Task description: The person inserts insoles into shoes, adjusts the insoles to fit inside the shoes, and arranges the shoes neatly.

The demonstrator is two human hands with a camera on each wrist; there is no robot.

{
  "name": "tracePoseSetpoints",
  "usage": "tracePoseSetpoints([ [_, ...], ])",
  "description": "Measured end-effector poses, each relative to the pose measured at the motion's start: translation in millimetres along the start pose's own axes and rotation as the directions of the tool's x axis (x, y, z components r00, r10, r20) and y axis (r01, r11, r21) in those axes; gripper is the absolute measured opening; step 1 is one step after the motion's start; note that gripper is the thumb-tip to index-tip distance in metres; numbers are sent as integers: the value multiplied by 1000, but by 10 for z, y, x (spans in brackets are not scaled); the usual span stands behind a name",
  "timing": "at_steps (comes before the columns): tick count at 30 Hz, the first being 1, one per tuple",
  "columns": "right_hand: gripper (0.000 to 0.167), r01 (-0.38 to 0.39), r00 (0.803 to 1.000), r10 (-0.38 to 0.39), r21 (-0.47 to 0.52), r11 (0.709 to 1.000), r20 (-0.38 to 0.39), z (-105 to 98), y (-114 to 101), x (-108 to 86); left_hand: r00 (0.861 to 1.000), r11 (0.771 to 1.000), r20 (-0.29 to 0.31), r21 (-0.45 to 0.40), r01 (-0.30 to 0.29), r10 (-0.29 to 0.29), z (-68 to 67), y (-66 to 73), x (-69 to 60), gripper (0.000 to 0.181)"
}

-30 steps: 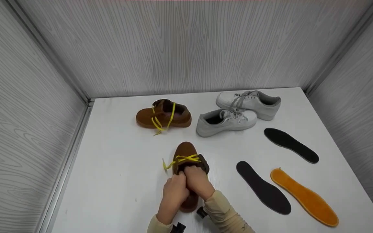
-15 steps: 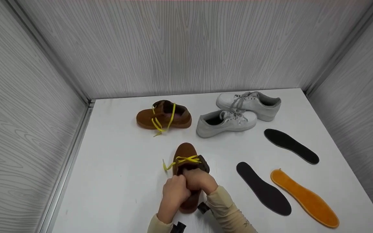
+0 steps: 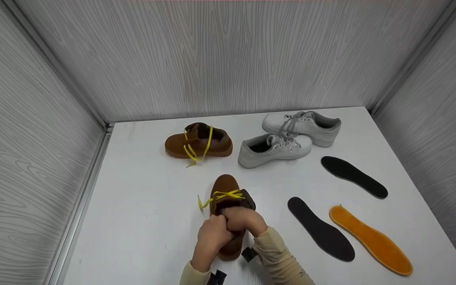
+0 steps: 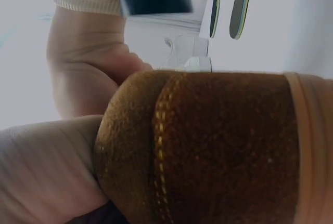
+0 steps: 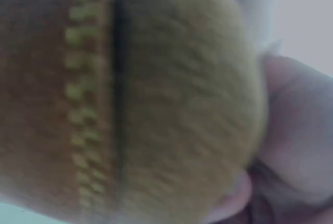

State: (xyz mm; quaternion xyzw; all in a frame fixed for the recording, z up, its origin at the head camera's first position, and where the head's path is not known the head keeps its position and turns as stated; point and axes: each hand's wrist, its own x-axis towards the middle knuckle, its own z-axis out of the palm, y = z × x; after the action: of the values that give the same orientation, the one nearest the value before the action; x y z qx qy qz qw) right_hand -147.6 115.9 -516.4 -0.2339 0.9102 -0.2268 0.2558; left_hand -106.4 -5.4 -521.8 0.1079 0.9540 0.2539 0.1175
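A brown suede shoe (image 3: 225,184) with yellow laces (image 3: 230,194) stands at the front middle of the table, toe pointing away. My left hand (image 3: 213,234) grips it at the opening's left rear edge, fingers curled over the collar. Its stitched heel (image 4: 223,141) fills the left wrist view. Beside the left hand, my right hand (image 3: 244,219) reaches into the opening from the right. Its fingertips are hidden inside, so what they hold cannot be seen. In the right wrist view a fingertip (image 5: 231,198) presses against the padded collar (image 5: 187,94).
A second brown shoe (image 3: 180,145) with loose yellow laces lies behind. Two white sneakers (image 3: 257,159) stand touching at the back right. Two dark insoles (image 3: 323,233) and an orange insole (image 3: 372,241) lie on the right. White panels (image 3: 212,59) enclose the table.
My right hand has drawn back slightly toward the heel, its wrist bending up and outward. The left hand stays at the collar. The shoe has hardly moved.
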Motion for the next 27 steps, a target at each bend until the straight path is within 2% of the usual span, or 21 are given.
tracePoseSetpoints([
  [7, 22, -88, 987, 69, -133, 987, -142, 109, -99, -5, 999, 999, 14, 17, 44, -44, 10, 7, -31, 22],
  [10, 20, -117, 979, 85, -165, 979, -186, 146, -119, -6, 998, 997, -16, 49, 66, -65, 24, 39, -62, 20],
  [13, 19, -135, 971, 90, -195, 971, -223, 184, -147, -22, 993, 989, -78, 117, 96, -87, 51, 88, -118, 14],
  [16, 19, -127, 964, 65, -234, 964, -256, 226, -171, -39, 984, 975, -155, 191, 116, -86, 75, 125, -179, 12],
  [18, 19, -119, 964, 51, -253, 960, -260, 239, -184, -37, 979, 968, -184, 221, 123, -82, 74, 136, -211, 14],
  [23, 20, -76, 965, 0, -281, 957, -261, 265, -199, -33, 977, 964, -203, 245, 108, -58, 40, 142, -286, 16],
  [27, 21, -59, 939, -58, -322, 945, -340, 303, -202, -59, 977, 970, -212, 233, 64, -14, 26, 138, -320, 18],
])
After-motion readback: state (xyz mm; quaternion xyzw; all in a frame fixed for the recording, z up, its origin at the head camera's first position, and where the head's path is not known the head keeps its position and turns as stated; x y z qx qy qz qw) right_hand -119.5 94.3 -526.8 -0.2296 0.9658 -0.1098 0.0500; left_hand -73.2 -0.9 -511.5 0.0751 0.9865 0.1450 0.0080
